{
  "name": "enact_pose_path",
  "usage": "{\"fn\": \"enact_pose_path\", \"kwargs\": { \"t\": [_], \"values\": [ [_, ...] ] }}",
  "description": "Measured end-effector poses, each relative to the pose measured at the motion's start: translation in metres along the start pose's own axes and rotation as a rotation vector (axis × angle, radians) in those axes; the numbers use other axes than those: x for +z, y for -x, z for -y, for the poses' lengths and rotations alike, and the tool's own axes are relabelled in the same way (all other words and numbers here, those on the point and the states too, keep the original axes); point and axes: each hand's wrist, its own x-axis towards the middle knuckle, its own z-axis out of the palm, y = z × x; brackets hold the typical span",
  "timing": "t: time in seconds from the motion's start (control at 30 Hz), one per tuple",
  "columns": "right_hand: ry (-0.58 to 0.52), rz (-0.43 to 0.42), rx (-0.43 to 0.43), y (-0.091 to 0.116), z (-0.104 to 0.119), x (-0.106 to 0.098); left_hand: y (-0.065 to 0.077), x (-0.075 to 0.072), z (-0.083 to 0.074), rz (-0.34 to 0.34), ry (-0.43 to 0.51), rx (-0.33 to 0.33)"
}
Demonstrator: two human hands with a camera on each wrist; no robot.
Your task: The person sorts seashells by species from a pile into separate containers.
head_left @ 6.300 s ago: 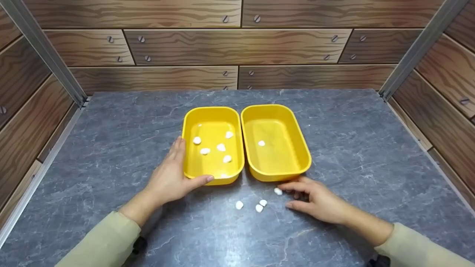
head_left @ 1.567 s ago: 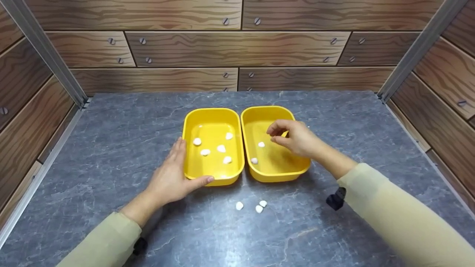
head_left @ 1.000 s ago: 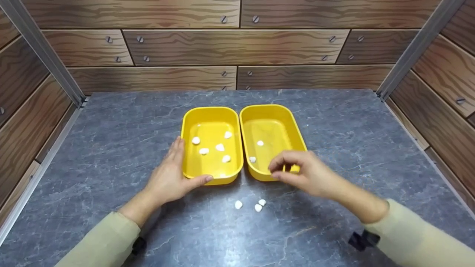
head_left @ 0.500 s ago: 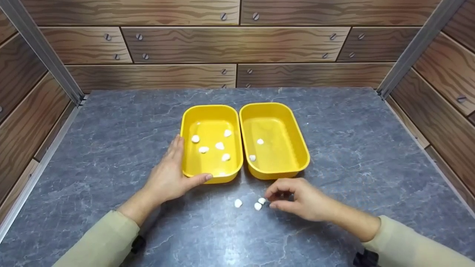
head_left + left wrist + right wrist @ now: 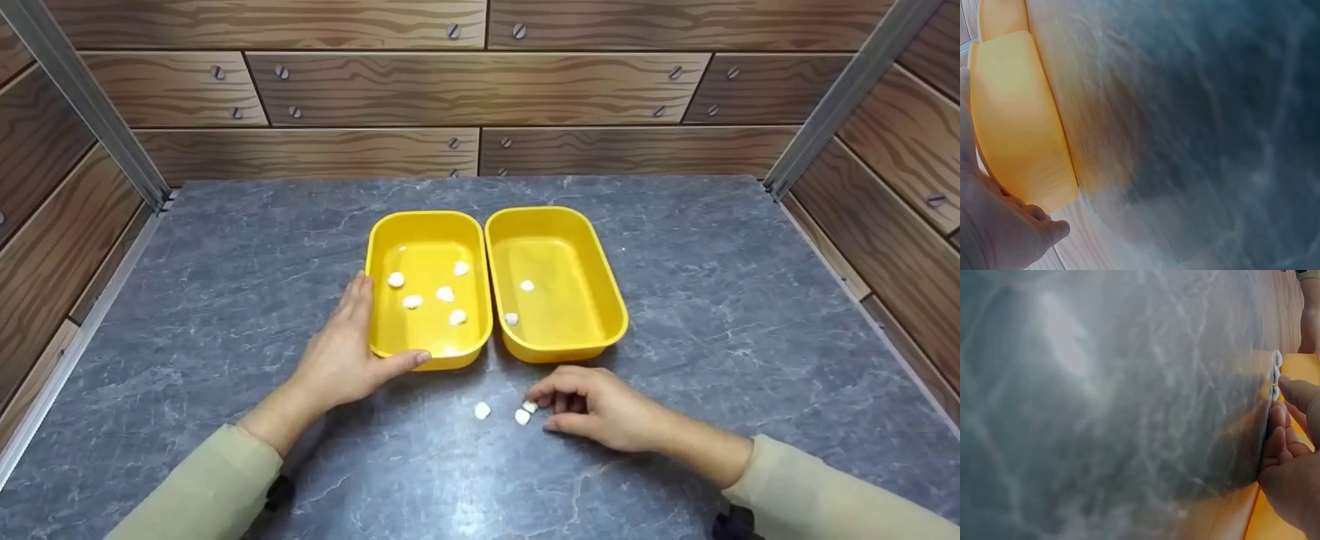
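Observation:
In the head view my left hand [image 5: 337, 364] rests against the left yellow bin [image 5: 429, 363], fingers straight along its left wall and thumb on the near rim. The left wrist view shows this hand [image 5: 999, 225] beside the orange-looking bin wall [image 5: 1019, 118]. Below the right yellow bin [image 5: 559, 352], my right hand [image 5: 611, 409] reaches over the table with fingers bent. Its index fingertip touches a small white shell-like piece [image 5: 529, 407], while the thumb stays apart from it. Beside that piece lies a second white piece [image 5: 522, 417], and a third white piece [image 5: 482, 410] sits farther left.
Several white pieces [image 5: 445, 294] lie in the left bin. Two more, a far piece [image 5: 527, 286] and a near piece [image 5: 511, 319], lie in the right bin. The bins stand side by side on a grey marbled table [image 5: 247, 285], with wood-patterned walls [image 5: 480, 86] around it.
The right hand set a white piece in the right bin, drew back over its near rim and came down to the pieces on the table. The left hand has stayed on its bin.

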Motion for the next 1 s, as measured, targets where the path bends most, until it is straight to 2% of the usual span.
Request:
{"fn": "enact_pose_path", "kwargs": {
  "t": [0.17, 0.43, 0.63, 1.0],
  "values": [
    [0.033, 0.006, -0.018, 0.0006, -0.0022, 0.0002, -0.0003, -0.0003, -0.0006, -0.004, -0.005, 0.007],
    [0.075, 0.029, -0.003, 0.0001, -0.0029, 0.0014, 0.0003, -0.0003, -0.0004, -0.003, 0.000, 0.000],
    [0.109, 0.011, -0.036, 0.0000, -0.0031, 0.0023, 0.0009, -0.0002, 0.0006, -0.002, -0.002, 0.006],
    [0.072, 0.026, -0.002, 0.0001, -0.0039, 0.0016, 0.0011, 0.0007, 0.0008, -0.004, -0.003, 0.005]
  ]
}}
